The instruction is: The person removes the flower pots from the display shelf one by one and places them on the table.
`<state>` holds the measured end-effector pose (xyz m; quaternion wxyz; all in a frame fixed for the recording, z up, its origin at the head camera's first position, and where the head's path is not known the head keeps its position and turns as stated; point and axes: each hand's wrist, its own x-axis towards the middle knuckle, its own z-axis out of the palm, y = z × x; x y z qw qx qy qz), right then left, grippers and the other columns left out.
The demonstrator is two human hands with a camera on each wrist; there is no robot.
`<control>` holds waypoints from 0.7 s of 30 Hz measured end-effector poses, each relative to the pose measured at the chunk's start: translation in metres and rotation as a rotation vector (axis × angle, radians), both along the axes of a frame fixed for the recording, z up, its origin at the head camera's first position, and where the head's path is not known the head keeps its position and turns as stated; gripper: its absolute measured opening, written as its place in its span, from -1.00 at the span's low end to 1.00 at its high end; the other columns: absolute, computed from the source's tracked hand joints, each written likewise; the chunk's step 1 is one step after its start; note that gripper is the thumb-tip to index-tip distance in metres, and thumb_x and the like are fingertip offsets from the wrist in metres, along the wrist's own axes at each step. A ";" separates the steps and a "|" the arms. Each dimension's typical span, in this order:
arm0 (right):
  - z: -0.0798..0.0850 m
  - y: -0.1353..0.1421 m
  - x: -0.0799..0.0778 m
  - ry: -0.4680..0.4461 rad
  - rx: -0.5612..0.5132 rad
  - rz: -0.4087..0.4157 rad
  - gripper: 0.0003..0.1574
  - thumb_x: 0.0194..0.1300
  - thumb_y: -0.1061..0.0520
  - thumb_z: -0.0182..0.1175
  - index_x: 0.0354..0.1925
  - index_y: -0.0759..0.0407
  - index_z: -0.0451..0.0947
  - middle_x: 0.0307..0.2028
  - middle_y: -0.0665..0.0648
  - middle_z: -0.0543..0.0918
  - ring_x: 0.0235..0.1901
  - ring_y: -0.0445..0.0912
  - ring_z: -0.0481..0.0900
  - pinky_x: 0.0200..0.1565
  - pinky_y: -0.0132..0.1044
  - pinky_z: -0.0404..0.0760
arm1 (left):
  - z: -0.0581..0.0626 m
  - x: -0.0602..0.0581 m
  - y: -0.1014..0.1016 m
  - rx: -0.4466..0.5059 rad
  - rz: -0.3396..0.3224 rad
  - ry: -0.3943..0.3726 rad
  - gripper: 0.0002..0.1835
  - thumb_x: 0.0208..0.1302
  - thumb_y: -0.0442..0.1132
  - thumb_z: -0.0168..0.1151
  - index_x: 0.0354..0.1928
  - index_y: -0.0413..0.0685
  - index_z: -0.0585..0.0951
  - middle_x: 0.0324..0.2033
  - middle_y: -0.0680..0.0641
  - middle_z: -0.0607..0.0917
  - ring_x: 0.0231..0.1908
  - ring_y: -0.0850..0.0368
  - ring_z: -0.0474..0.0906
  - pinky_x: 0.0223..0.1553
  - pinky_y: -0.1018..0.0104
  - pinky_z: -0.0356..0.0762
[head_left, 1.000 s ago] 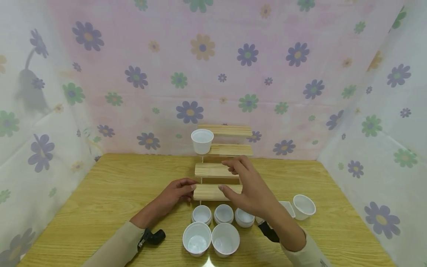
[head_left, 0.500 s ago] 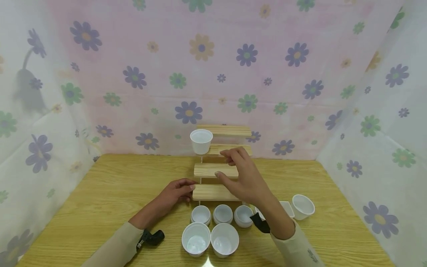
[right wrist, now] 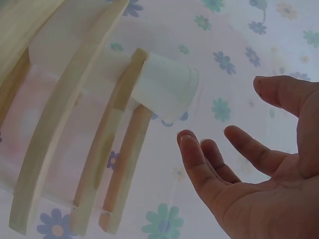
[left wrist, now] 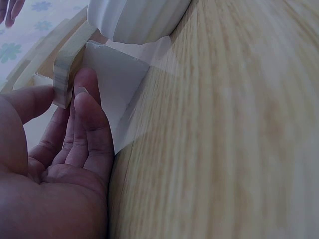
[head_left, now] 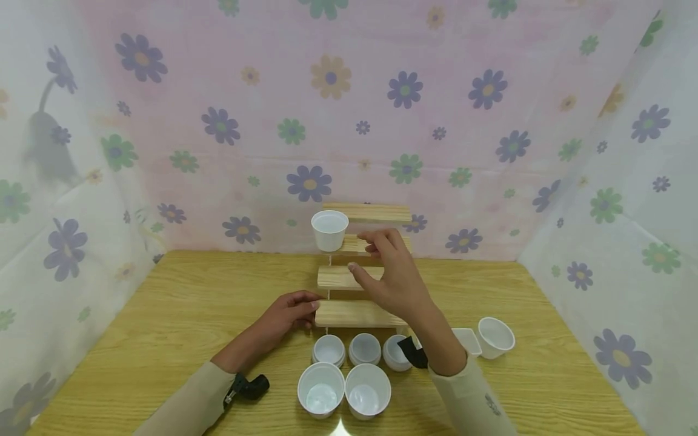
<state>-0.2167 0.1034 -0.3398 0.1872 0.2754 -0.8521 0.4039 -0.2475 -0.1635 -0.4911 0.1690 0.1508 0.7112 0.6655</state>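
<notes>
A stepped display stand with pale wooden shelf boards [head_left: 357, 313] stands at the middle of the table. My left hand [head_left: 288, 315] pinches the left end of its lowest board; in the left wrist view the thumb and fingers sit on either side of the board end [left wrist: 64, 74]. One white plastic cup [head_left: 329, 233] sits upright at the left of the second-highest board. My right hand [head_left: 394, 272] hovers over the upper boards, right of that cup, fingers loosely bent and apart. Nothing lies between those fingers in the right wrist view, where the cup [right wrist: 167, 84] is beyond them.
In front of the stand are small round white jars [head_left: 329, 349] in a row, and two larger white cups [head_left: 322, 390] closer to me. A white square container [head_left: 466, 342] and another white cup [head_left: 495, 338] lie to the right. Flowered cloth [head_left: 240, 200] encloses the table.
My right hand has risen away from the lower boards, up and slightly left toward the second-highest board. The left hand keeps its place on the lowest board.
</notes>
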 end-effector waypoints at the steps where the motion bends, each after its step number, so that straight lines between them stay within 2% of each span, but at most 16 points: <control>1: 0.000 -0.001 -0.001 0.000 -0.004 -0.005 -0.35 0.37 0.16 0.45 0.36 0.17 0.51 0.17 0.22 0.47 0.13 0.12 0.60 0.24 -0.02 0.64 | 0.000 0.000 0.000 0.000 0.000 0.000 -0.54 0.65 -0.08 0.16 0.31 -0.32 0.55 -0.18 -0.08 0.70 -0.18 0.08 0.64 -0.11 0.26 0.66; 6: -0.001 -0.005 -0.007 0.007 -0.014 -0.020 -0.33 0.39 0.14 0.45 0.39 0.13 0.50 0.20 0.27 0.48 0.17 0.19 0.62 0.24 0.03 0.64 | 0.001 0.001 0.000 0.003 -0.002 0.000 -0.53 0.65 -0.07 0.16 0.31 -0.32 0.55 -0.20 -0.08 0.69 -0.18 0.08 0.64 -0.10 0.26 0.66; 15: -0.002 -0.012 -0.022 0.031 -0.053 -0.013 -0.33 0.36 0.19 0.47 0.37 0.19 0.51 0.24 0.30 0.50 0.21 0.23 0.60 0.26 0.04 0.62 | 0.000 -0.002 0.003 0.007 -0.010 0.020 -0.54 0.66 -0.08 0.14 0.31 -0.33 0.55 -0.20 -0.09 0.68 -0.18 0.06 0.63 -0.10 0.25 0.66; 21: -0.005 -0.018 -0.028 -0.008 -0.088 -0.001 -0.30 0.37 0.20 0.46 0.40 0.25 0.49 0.27 0.33 0.48 0.23 0.30 0.57 0.28 0.11 0.60 | -0.002 -0.002 0.001 0.016 0.003 0.005 -0.57 0.66 -0.12 0.15 0.30 -0.33 0.56 -0.24 -0.07 0.68 -0.22 0.09 0.63 -0.13 0.27 0.67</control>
